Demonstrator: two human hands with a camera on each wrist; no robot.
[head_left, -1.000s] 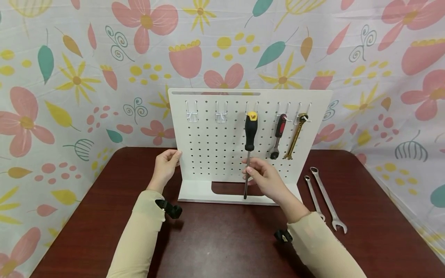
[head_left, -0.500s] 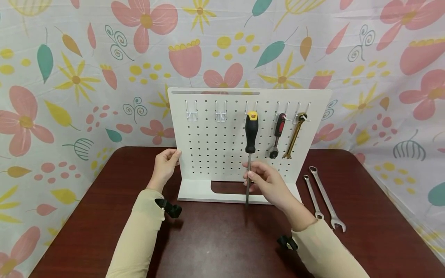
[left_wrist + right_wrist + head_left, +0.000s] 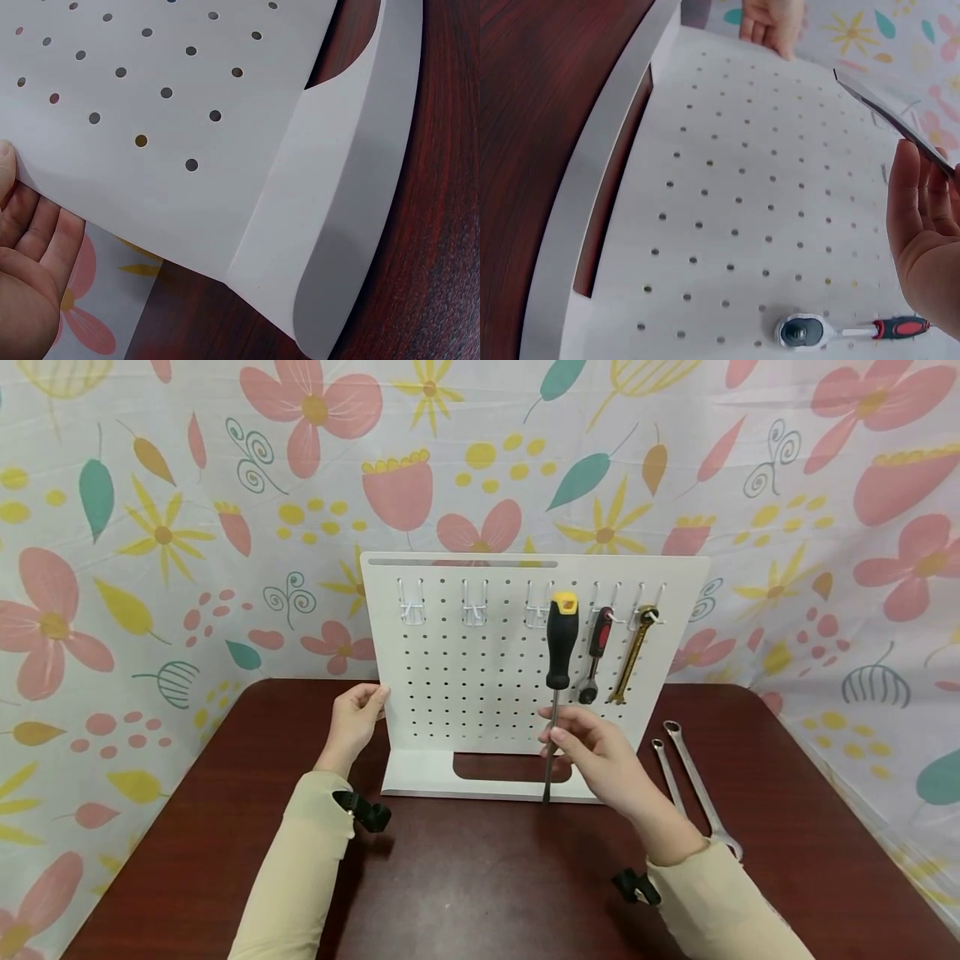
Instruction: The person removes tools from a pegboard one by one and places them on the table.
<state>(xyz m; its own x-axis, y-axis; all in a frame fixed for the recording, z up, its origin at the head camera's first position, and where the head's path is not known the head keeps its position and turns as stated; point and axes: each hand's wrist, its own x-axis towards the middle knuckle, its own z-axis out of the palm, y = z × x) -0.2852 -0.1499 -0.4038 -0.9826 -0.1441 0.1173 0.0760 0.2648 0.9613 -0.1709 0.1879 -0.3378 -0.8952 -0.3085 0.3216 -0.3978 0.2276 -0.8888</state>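
Note:
In the head view, a slotted screwdriver (image 3: 562, 647) with a black-and-yellow handle stands nearly upright before the white pegboard (image 3: 387, 652). Thumb and fingers of my right hand (image 3: 603, 764) pinch its metal shaft below the handle. The flat tip of the screwdriver (image 3: 881, 111) shows in the right wrist view. At the board's left edge, my left hand (image 3: 354, 727) pinches the panel between thumb and fingers; its fingers lie partly behind the panel in the left wrist view. Just left of the screwdriver handle, a white wire hook (image 3: 536, 615) carries nothing.
A ratchet wrench (image 3: 597, 643) and a gold combination wrench (image 3: 632, 658) hang on the right hooks. Two bare wire hooks are at left, one of them a left hook (image 3: 412, 612). A long silver wrench (image 3: 697, 777) and a shorter wrench (image 3: 667, 772) lie on the dark table (image 3: 465, 877).
My right hand has drawn the screwdriver off and to the right of the third hook, which now shows uncovered. My left hand stays on the board's edge.

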